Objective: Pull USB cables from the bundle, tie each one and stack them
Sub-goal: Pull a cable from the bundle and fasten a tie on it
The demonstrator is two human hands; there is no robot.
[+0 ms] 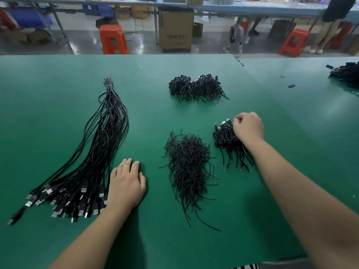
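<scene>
Head view, looking down on a green table (58,113). Long bundle of black USB cables (101,144) lies on the left, tied at its far end, plugs fanned out at the near end. Left hand (126,183) rests flat on the table just beside the plugs, fingers straight and slightly spread, holding nothing. Right hand (248,127) sits on a small stack of tied cables (227,140) at right; fingers curled, thumb and forefinger pinching at a plug on the stack's far edge. Loose heap of short black ties (186,164) lies between the hands. A larger pile of tied cables (196,87) sits farther back, centre. Orange stools (112,38) stand on the floor beyond the table.
</scene>
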